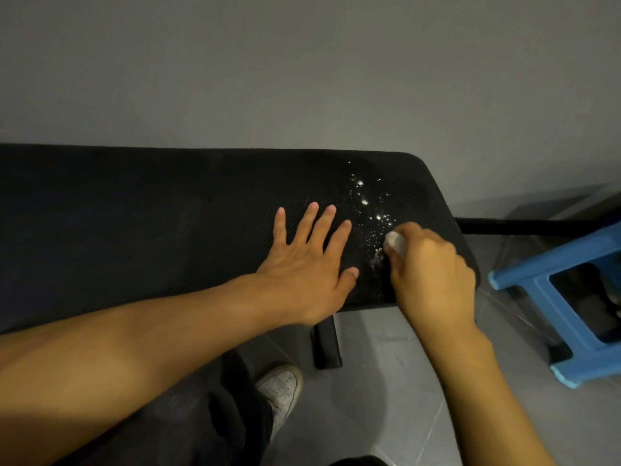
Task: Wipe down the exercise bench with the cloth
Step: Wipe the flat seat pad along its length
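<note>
Cloth (396,242) bunched inside right hand (431,274) fist; left hand (307,264) splayed flat on bench (134,230).

Black ribbed bench (168,213), white cloth (396,242), blue stool (544,290)

A blue plastic stool (568,307) stands on the grey tiled floor (396,398) at the right. A white shoe (282,388) is near, and a grey wall (302,68) is far.
</note>
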Action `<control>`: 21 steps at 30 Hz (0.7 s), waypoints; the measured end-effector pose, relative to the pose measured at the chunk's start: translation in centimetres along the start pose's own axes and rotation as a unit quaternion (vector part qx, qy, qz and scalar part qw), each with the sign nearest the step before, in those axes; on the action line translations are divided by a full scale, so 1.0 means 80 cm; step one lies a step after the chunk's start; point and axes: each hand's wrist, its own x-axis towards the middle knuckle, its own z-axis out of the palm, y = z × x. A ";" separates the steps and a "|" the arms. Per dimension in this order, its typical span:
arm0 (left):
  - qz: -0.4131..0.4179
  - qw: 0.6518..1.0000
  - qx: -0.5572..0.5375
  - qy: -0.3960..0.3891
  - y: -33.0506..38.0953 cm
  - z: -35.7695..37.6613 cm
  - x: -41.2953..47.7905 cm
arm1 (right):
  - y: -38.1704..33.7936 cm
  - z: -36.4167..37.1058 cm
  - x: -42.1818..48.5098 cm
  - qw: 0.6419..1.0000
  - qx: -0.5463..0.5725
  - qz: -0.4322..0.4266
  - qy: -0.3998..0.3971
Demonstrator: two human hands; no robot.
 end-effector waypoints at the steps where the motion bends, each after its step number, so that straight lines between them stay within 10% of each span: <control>1: 0.000 1.000 -0.001 -0.001 0.000 0.001 0.000 | -0.005 0.001 -0.010 1.000 0.015 -0.024 -0.011; 21: 0.011 1.000 -0.015 -0.004 -0.004 -0.001 0.001 | -0.007 -0.003 0.008 0.999 0.004 -0.029 -0.029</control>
